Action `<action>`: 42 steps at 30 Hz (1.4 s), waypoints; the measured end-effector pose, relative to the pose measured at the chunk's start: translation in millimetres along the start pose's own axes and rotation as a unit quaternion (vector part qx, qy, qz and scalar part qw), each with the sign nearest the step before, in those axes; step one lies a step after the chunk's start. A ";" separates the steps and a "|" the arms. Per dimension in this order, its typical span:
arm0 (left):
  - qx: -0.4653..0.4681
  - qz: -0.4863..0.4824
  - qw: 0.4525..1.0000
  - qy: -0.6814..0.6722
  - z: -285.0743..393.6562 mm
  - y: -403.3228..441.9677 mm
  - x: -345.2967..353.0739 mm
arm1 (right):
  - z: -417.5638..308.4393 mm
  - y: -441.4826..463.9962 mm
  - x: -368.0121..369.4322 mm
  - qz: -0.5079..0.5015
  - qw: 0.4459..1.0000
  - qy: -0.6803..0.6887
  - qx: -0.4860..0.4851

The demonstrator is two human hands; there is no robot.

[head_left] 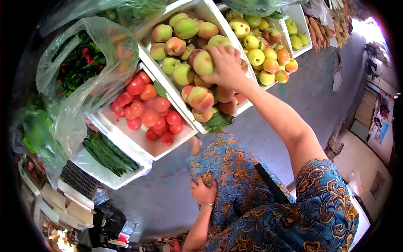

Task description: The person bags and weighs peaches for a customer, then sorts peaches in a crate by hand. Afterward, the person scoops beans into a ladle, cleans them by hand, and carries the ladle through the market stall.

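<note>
My right hand (228, 69) reaches into a white foam box (157, 69) of peaches, fingers and thumb closed around a green-and-red peach (203, 63). Other peaches lie around and beneath it, including a larger orange-red one (200, 98) nearer to me. Some fruit is hidden under the hand. My left hand (204, 191), with a bracelet at the wrist, rests on the blue patterned clothing (228, 172) over my leg. Its fingers are bent but apart, and I see nothing held in them.
Left of the peaches stands a foam box of tomatoes (150, 117), then cucumbers (110, 154). Clear plastic (84, 122) drapes near green and red peppers (82, 63). Yellow-red fruit (268, 59) fills a box to the right, with carrots (319, 33) beyond. Grey floor (310, 90) lies alongside.
</note>
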State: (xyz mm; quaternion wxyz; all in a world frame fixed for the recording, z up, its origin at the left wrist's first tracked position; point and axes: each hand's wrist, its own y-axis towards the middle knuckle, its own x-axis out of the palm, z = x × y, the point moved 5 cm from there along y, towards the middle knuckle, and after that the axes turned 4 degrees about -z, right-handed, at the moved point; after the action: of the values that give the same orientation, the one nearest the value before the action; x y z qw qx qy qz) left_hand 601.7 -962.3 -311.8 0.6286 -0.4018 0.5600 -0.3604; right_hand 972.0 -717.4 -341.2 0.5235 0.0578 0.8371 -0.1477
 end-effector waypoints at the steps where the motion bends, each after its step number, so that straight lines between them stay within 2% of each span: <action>1: 0.016 0.032 0.999 0.007 -4.5 1.1 5.7 | 2.1 -17.9 -9.5 -0.025 0.999 0.022 0.036; 3: 0.030 0.065 0.997 0.013 -4.0 1.8 6.9 | 15.7 -40.0 -16.6 -0.050 0.995 0.042 0.070; 5: 0.025 0.060 0.997 0.033 -3.7 2.6 6.8 | 27.7 -57.8 -8.1 -0.022 0.998 0.010 0.051; 6: 0.025 0.060 0.997 0.034 -3.2 3.1 6.1 | 28.7 -65.5 -2.9 -0.030 0.997 -0.049 0.046; 11: 0.001 0.011 0.999 0.047 4.6 1.8 -3.8 | 31.4 -50.6 7.8 -0.012 0.999 -0.017 0.033; 16: 0.015 0.035 0.999 0.035 -0.2 4.2 3.3 | 30.0 -38.7 -0.5 -0.079 0.994 -0.059 0.048; 20: 0.000 0.023 0.999 0.039 1.5 5.1 1.9 | 33.1 -31.8 8.6 -0.053 0.996 -0.055 0.036; 23: 0.007 0.034 0.999 0.031 1.7 3.6 2.6 | 34.4 -32.8 2.4 -0.092 0.992 -0.049 0.075; 27: 0.006 0.033 0.999 0.026 -2.6 3.5 6.9 | 31.0 -62.4 -17.4 -0.026 0.996 0.014 0.081; 29: 0.019 0.047 0.998 0.025 -1.3 3.1 6.4 | 41.5 -89.8 -25.9 0.024 0.990 0.060 0.127; 31: 0.015 0.037 0.999 0.024 -1.7 4.1 6.6 | 48.1 -114.3 -28.6 0.006 0.989 0.038 0.140; 33: 0.011 0.028 0.999 0.026 -0.6 4.9 6.7 | 66.5 -143.3 -16.1 0.007 0.973 0.057 0.222; 39: 0.011 0.025 0.998 0.060 -3.5 5.2 8.7 | 81.4 -181.7 33.1 0.011 0.968 0.095 0.231; 42: 0.017 0.041 0.996 0.074 -4.3 4.4 9.2 | 72.2 -184.3 38.3 -0.009 0.974 0.067 0.217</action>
State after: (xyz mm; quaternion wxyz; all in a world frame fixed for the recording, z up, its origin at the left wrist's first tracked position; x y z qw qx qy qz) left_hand 598.5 -969.2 -319.9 0.6064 -0.3400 0.6146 -0.3728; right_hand 970.7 -916.8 -370.5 0.4397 0.1725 0.8189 -0.3259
